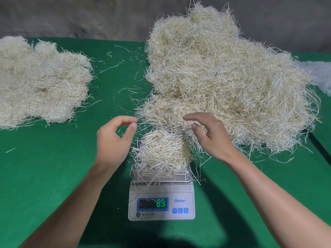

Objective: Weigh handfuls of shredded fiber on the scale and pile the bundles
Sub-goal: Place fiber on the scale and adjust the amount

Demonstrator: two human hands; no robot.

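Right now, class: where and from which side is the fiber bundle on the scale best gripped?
Probably the middle of the bundle, cupped from both sides by the left hand and right hand: it is a loose rounded mound on the scale, strands overhanging.

scale (161,203) 1 | hands (114,138) 2 | fiber heaps (223,83) 2 | weighed handful (162,151) 1

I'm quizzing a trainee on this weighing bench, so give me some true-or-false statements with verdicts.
1. A fiber bundle lies on the scale. True.
2. The scale's display is blank. False: it shows green digits.
3. The larger fiber pile is left of the scale. False: it lies to the right; the smaller pile lies left.
4. The right hand grips nothing. True.
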